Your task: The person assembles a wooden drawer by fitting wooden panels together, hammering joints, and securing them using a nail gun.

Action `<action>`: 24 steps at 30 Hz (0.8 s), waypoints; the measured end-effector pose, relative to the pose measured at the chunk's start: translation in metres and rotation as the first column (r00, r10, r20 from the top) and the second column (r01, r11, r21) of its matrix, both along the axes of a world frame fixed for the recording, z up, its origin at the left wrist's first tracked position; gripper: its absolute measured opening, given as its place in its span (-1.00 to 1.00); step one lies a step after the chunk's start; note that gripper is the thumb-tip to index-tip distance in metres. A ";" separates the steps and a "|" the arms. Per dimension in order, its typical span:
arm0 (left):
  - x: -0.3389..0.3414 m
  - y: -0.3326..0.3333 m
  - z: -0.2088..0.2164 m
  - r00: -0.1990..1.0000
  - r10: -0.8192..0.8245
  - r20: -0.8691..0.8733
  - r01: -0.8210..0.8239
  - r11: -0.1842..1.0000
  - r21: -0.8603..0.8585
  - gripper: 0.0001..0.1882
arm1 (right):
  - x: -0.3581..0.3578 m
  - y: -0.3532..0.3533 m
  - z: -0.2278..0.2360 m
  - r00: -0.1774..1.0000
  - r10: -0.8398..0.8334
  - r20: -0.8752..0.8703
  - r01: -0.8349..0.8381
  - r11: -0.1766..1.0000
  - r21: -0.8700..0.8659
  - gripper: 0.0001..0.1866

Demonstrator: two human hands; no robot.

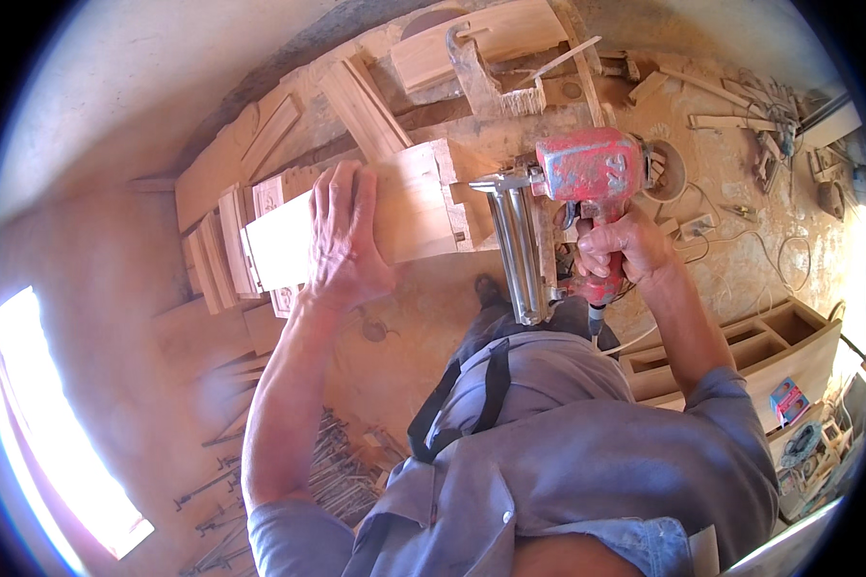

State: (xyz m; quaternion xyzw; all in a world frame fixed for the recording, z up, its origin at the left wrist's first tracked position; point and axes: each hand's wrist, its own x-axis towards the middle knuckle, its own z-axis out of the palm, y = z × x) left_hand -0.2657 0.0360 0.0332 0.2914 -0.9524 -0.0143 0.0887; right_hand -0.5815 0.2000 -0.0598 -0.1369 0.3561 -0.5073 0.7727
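My right hand point(625, 247) is wrapped around the handle of a scuffed red air nail gun point(592, 163). The gun's metal nose reaches the right end of a pale wooden box-like piece point(416, 207), close to its notched corner joint; whether they touch I cannot tell. A silver magazine point(522, 255) slants down from the nose, and a hose joins the bottom of the handle. Flat on the box's broad board lies my left hand point(344, 236), fingers stretched toward its far edge and holding nothing.
Beyond the box is a workbench with loose boards point(366, 106) and a curved wooden-handled saw-like tool point(471, 72). Several clamps point(327, 471) stand at lower left. At right are a compartmented wooden frame point(755, 346), a small red-blue box point(787, 401) and a trailing hose point(794, 264).
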 end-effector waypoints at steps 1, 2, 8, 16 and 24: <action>0.001 0.000 0.000 1.000 0.004 0.000 -0.004 1.000 0.001 0.01 | 0.001 0.001 0.000 1.000 -0.003 -0.017 0.004 1.000 0.012 -0.58; 0.002 0.001 0.000 1.000 0.008 0.000 -0.008 1.000 0.001 0.01 | 0.002 0.000 0.000 1.000 -0.005 -0.012 0.005 1.000 -0.004 -0.59; 0.005 0.001 -0.007 1.000 0.011 0.004 -0.011 1.000 -0.015 0.05 | 0.004 -0.003 0.008 1.000 0.011 -0.016 -0.011 1.000 -0.019 -0.62; 0.000 0.001 -0.004 1.000 -0.010 -0.022 0.010 1.000 -0.028 0.09 | 0.006 -0.007 0.008 0.999 0.045 0.025 -0.043 0.997 -0.065 -0.61; 0.005 -0.004 -0.006 1.000 0.002 -0.023 -0.002 1.000 -0.018 0.11 | 0.006 -0.002 0.001 0.999 0.026 -0.019 -0.026 0.999 -0.030 -0.63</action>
